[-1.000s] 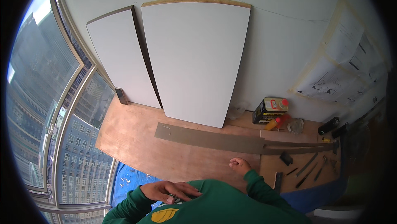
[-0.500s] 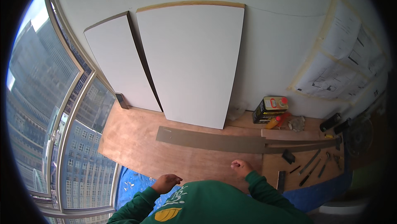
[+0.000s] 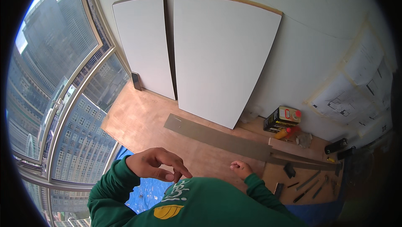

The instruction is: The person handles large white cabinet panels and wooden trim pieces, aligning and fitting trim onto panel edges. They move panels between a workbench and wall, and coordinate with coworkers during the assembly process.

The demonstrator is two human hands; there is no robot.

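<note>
My left hand (image 3: 157, 164) is raised in front of my chest, its fingers loosely bent and apart from the thumb, with nothing visible in it. Lower right of centre, my right hand (image 3: 241, 169) is curled closed over the wooden work surface (image 3: 201, 156); whether it holds anything is hidden. Beyond it lies a long grey-brown strip (image 3: 217, 140), running from the middle of the surface toward the right. Two white panels lean on the wall: a large one (image 3: 222, 55) with a light wood-coloured top edge, and a narrower one (image 3: 144, 42) to its left.
At the right lie several hand tools, among them a hammer-like tool (image 3: 321, 186), and a small black block (image 3: 289, 169). Behind them stand a metal can (image 3: 281, 119) and an orange bottle (image 3: 283, 133). Windows (image 3: 83, 130) line the left side; blue sheeting (image 3: 146, 193) lies below.
My left hand has risen closer to the camera and its fingers have spread. The right hand stays curled in nearly the same place. The view has turned and tilted.
</note>
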